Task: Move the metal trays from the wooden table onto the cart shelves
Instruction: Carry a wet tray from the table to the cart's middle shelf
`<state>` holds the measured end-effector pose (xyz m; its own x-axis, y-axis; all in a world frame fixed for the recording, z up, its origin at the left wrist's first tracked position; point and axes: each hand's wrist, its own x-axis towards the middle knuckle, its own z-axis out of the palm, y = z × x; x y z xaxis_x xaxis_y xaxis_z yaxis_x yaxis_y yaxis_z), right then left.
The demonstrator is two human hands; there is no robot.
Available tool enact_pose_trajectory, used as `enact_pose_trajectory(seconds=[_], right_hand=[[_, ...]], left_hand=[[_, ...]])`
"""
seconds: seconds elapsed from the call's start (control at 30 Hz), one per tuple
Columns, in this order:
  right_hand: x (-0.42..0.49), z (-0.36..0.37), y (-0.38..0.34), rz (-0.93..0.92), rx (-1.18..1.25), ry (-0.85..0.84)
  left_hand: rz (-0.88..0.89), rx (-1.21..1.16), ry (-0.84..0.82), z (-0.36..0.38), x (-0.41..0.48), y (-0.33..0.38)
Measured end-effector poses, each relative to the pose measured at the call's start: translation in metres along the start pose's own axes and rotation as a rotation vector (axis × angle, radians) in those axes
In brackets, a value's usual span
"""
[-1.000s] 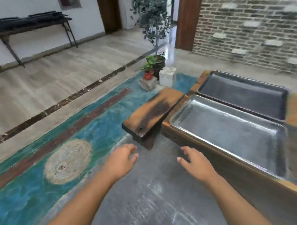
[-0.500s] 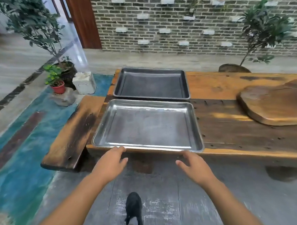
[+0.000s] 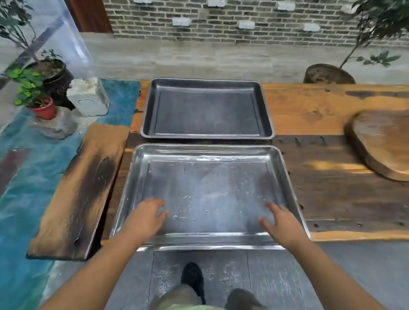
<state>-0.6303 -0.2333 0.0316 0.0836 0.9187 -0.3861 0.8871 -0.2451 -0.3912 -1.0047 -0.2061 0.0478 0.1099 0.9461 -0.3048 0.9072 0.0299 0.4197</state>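
Note:
A shiny silver metal tray [image 3: 209,189] lies at the near edge of the wooden table [image 3: 328,163], its front rim jutting slightly past the edge. Behind it sits a darker metal tray [image 3: 206,108], flat on the table. My left hand [image 3: 145,219] hovers over the silver tray's near left corner, fingers spread. My right hand [image 3: 281,221] is over the near right corner, fingers also apart. Neither hand grips the rim. No cart is in view.
A low wooden bench [image 3: 81,190] adjoins the table's left end. A thick round wooden slab [image 3: 388,144] lies on the table at right. Potted plants [image 3: 34,92] and a white block [image 3: 88,96] stand on the floor at left. My feet are below the table edge.
The view has turned from the floor to face the table and come closer. Both hands have moved forward from short of the table edge to over the silver tray's near corners.

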Motion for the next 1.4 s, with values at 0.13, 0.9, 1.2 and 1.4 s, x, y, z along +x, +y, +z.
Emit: enact_pose_trajectory(seconds=[0.13, 0.9, 1.2, 1.4], right_hand=[[0.034, -0.007, 0.008, 0.075, -0.022, 0.014], [0.133, 0.01, 0.117, 0.417, 0.046, 0.11], [0.139, 0.027, 0.13, 0.425, 0.006, 0.192], [0.141, 0.023, 0.131, 0.373, 0.005, 0.142]], left_hand=[[-0.057, -0.045, -0.003, -0.01, 0.035, -0.025], [-0.696, -0.137, 0.054, 0.03, 0.106, -0.134], [-0.735, -0.208, 0.134, 0.045, 0.105, -0.15], [-0.633, -0.266, 0.04, 0.043, 0.104, -0.153]])
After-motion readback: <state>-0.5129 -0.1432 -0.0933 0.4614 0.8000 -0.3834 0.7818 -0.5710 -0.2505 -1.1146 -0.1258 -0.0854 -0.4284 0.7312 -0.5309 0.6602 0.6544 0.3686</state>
